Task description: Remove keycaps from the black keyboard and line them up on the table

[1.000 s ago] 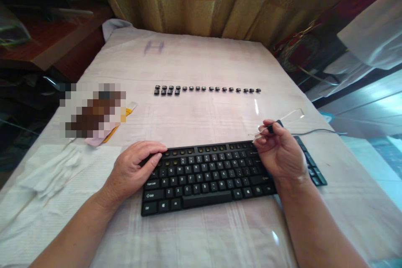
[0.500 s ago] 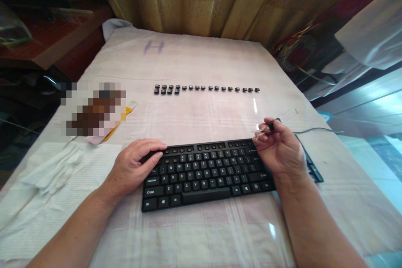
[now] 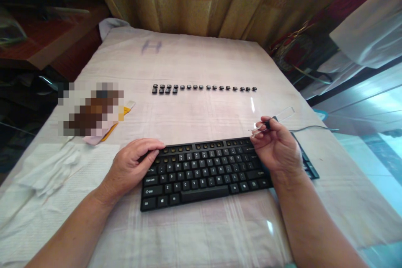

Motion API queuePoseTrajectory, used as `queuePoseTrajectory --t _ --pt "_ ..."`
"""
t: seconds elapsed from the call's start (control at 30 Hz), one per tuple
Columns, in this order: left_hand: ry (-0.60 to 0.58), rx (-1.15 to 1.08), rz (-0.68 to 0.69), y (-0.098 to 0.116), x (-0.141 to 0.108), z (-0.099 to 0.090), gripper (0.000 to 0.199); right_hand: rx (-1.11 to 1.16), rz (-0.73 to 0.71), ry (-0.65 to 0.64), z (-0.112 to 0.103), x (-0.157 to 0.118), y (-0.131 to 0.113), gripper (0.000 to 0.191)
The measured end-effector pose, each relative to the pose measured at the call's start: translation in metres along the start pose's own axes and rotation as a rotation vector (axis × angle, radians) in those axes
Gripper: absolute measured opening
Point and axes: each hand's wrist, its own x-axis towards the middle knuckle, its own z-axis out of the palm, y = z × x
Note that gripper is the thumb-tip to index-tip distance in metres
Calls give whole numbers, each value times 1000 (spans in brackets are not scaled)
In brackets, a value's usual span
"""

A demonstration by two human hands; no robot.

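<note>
A black keyboard [image 3: 201, 180] lies on the cloth-covered table, its top row and a few spots at the left of the number row without keycaps. My left hand [image 3: 133, 165] grips the keyboard's upper left corner between thumb and fingers. Over the keyboard's right part, my right hand [image 3: 278, 144] holds a small wire keycap puller [image 3: 268, 124] with a black middle, its wire loop pointing up and right. Beyond the keyboard, loose black keycaps [image 3: 214, 88] form a long row, with a shorter row of several keycaps [image 3: 168, 91] in front of its left end.
White cloths [image 3: 53, 171] lie at the left, below a pixelated patch and a yellow-edged item [image 3: 109, 132]. A black cable [image 3: 314, 127] runs right from behind the keyboard. A gold curtain [image 3: 194, 0] hangs behind the table [image 3: 201, 58], and a wooden desk [image 3: 47, 46] stands back left.
The whole view has shifted slightly, moving everything a little left in the picture. Both hands keep their holds on the keyboard and the puller.
</note>
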Motion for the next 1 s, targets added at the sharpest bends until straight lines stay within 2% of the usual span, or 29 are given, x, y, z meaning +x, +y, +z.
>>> queuePoseTrajectory --t 0.17,0.3,0.7,1.0 --pt "-16 -1 -27 -2 -1 0 20 -12 0 -4 -1 1 0 17" --pt "-20 -3 -37 -4 -3 0 21 -22 -10 -2 -4 2 2 22" --pt "-21 -5 -7 -5 -3 0 20 -12 7 47 1 0 1 18" --pt "-8 -1 -25 -3 -2 1 21 -50 -23 24 -2 0 3 25"
